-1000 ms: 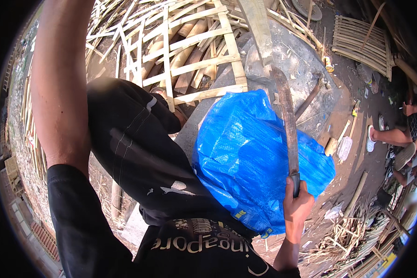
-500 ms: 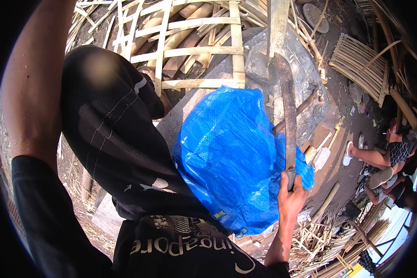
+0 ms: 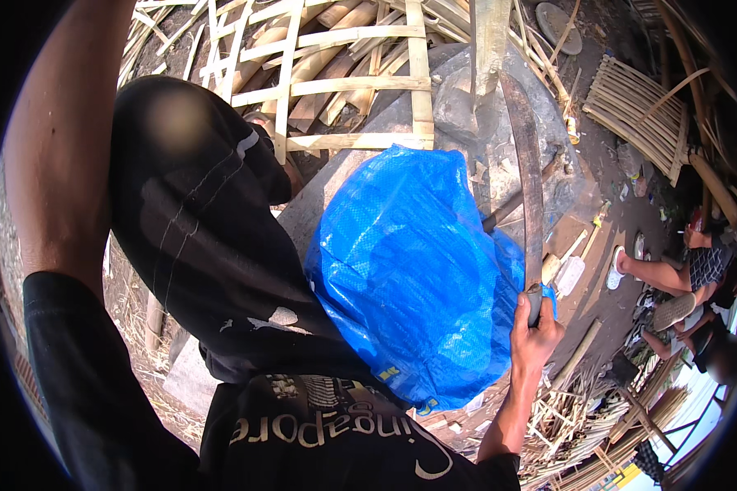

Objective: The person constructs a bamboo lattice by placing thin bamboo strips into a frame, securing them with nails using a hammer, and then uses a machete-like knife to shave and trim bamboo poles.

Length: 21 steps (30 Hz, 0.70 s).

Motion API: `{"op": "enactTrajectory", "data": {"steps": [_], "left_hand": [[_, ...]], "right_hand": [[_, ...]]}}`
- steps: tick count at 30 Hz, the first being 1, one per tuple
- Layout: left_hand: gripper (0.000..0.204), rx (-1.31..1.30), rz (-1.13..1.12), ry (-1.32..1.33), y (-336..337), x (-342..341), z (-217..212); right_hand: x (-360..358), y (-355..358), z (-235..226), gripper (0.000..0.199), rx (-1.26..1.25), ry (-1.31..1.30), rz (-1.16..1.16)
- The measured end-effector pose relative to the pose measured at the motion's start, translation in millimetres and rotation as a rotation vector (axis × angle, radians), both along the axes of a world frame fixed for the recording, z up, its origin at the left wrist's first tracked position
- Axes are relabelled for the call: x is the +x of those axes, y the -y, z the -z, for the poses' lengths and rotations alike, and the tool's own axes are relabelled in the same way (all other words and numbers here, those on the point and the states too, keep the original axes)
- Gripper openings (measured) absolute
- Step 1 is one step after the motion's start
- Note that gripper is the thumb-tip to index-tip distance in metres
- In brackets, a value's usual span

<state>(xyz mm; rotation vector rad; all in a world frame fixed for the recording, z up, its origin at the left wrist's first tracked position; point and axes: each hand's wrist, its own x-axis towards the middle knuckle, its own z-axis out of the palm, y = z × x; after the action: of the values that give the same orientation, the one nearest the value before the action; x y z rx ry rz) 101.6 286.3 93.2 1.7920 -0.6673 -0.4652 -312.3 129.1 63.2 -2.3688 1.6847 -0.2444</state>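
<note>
Right of centre in the frame, the right hand point(image 3: 535, 334) is clenched around the handle of a long, dark, rusty machete blade point(image 3: 526, 164) that points up toward a pale bamboo strip point(image 3: 490, 37). Just left of it lies a crumpled blue woven-plastic sheet point(image 3: 409, 270) over the lap, while the left hand is out of frame, its forearm point(image 3: 61, 139) rising at upper left

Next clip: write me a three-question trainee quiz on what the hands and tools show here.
1. True or false: the right hand grips the handle of a long blade.
2. What covers the lap? A) a blue sack B) a red towel C) a net
3. Fill in: the blade points up toward a bamboo ____.

Key: 1 true. 2 A. 3 strip. The left hand is out of view; only the raised left arm shows.
</note>
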Motion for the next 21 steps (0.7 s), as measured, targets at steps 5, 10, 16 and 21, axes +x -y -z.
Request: {"op": "enactTrajectory", "data": {"steps": [5, 10, 16, 21], "left_hand": [[0.052, -0.009, -0.005, -0.020, -2.3, 1.5, -0.1], [0.053, -0.016, -0.021, -0.048, -6.8, 5.3, -0.4], [0.054, -0.036, -0.044, -0.064, -7.1, 7.7, 1.7], [0.055, -0.043, -0.063, -0.081, -8.2, 10.9, 0.6]], "right_hand": [[2.1, -3.7, 11.8, 0.031, 0.046, -0.078, -0.020], [-12.2, -15.8, 17.3, 0.037, 0.040, -0.103, 0.019], [15.2, -16.9, 15.4, 0.036, 0.123, -0.062, 0.025], [-1.1, -16.9, 30.3, 0.036, 0.161, 0.012, 0.071]]}}
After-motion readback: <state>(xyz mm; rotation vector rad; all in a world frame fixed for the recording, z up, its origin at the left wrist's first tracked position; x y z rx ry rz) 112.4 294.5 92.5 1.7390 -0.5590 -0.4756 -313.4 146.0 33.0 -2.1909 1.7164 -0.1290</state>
